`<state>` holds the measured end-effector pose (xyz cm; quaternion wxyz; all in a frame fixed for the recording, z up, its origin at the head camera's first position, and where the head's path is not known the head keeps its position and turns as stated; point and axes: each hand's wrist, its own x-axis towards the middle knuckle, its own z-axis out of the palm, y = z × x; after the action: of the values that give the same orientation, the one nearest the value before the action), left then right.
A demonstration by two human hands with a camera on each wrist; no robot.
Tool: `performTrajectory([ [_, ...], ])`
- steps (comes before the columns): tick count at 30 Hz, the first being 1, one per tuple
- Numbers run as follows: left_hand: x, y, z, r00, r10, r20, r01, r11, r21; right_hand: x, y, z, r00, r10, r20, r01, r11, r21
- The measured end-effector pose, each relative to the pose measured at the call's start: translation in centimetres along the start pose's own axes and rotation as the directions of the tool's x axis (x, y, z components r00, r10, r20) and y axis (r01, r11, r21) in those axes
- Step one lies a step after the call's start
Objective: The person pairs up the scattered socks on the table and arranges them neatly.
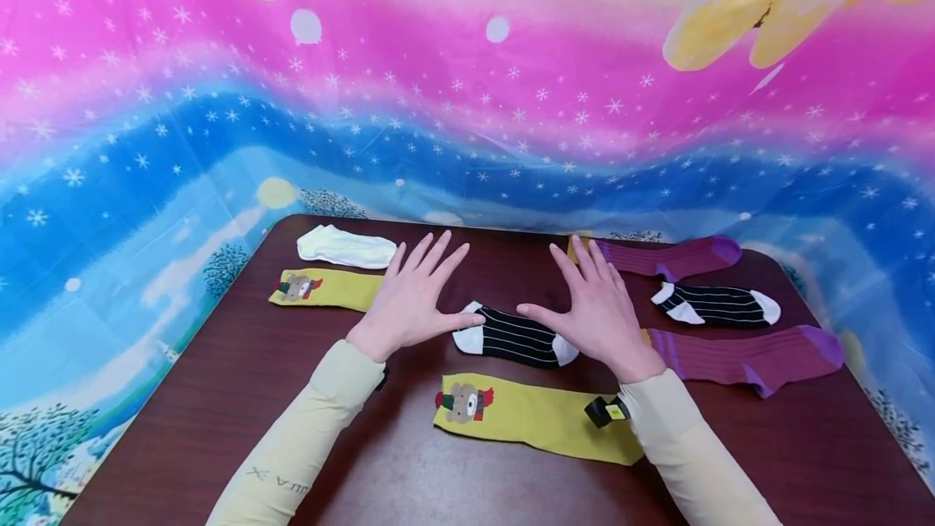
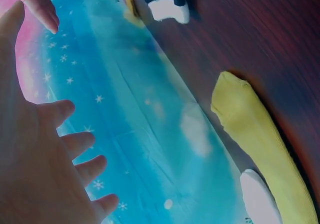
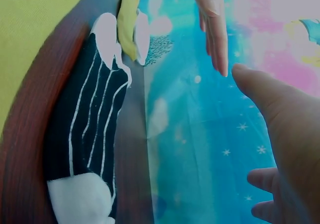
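Both hands hover over a table of socks, fingers spread and holding nothing. In the head view my left hand [image 1: 411,299] overlaps the end of a yellow bear sock [image 1: 339,289], and its fingertips reach beside a white sock [image 1: 346,247]. My right hand [image 1: 599,307] is opposite, its thumb over a black striped sock [image 1: 519,334] with white heel and toe. Under the right wrist lies a second yellow bear sock [image 1: 533,416], partly covered by the sleeve. The left wrist view shows the first yellow sock [image 2: 265,144] below the raised left palm.
To the right lie a purple sock [image 1: 679,256] at the back, another black striped sock [image 1: 719,304], and a second purple sock [image 1: 752,354] nearer. The dark wooden table [image 1: 219,396] has rounded back corners. A colourful printed cloth [image 1: 409,128] hangs behind it.
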<state>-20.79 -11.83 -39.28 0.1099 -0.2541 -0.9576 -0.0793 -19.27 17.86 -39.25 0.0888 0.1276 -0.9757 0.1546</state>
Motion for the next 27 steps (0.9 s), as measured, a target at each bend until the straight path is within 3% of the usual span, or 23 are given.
performTrajectory([
  [18, -0.9, 1.0, 0.1, 0.997, 0.067, -0.044, -0.067, 0.998, 0.008, -1.9, 0.2, -1.6, 0.999, -0.019, -0.028, 0.019, 1.000, 0.017],
  [27, -1.8, 1.8, 0.3, 0.996, 0.088, -0.018, -0.088, 0.996, 0.000, -3.5, 0.4, -2.6, 0.998, -0.059, -0.020, 0.059, 0.998, 0.027],
])
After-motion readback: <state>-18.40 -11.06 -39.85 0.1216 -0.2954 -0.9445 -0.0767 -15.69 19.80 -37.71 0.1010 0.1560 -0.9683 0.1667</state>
